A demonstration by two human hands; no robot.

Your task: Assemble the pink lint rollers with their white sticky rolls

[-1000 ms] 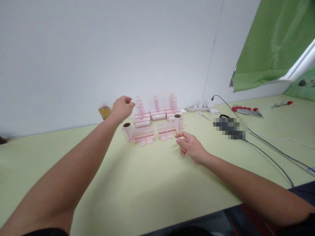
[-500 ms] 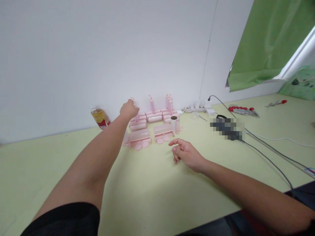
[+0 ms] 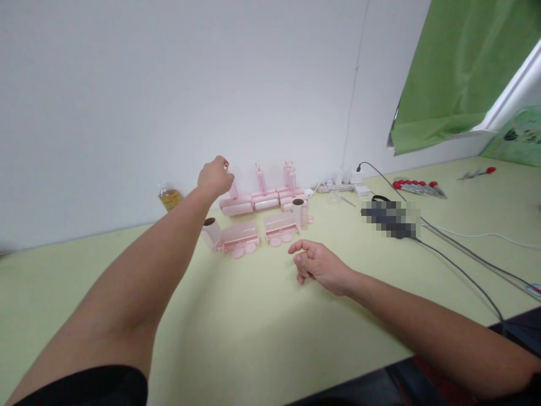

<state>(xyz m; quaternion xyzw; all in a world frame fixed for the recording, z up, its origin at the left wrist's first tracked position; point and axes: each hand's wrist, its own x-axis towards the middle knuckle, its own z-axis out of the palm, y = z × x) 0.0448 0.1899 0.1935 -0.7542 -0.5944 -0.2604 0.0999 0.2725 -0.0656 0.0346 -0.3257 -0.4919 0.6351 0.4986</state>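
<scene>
A person's bare right hand (image 3: 315, 264), curled, fingertips apart, hovers over a pale-yellow table (image 3: 236, 321) toward 1 o'clock; two open pink plastic boxes (image 3: 240, 232) lie at 12. Farther, toward 11, the left hand (image 3: 215, 177) bunches its fingers at a slim translucent-pink plastic upright (image 3: 233, 187); whether clamped, I cannot tell.

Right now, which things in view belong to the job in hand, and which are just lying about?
Probably the job's:
pink upright pieces, one at the left hand
pink-and-white rollers
pink cases
pink discs
white rolls

Probably just lying about:
bottle
power strip
red-topped items
dark pixelated item
</scene>
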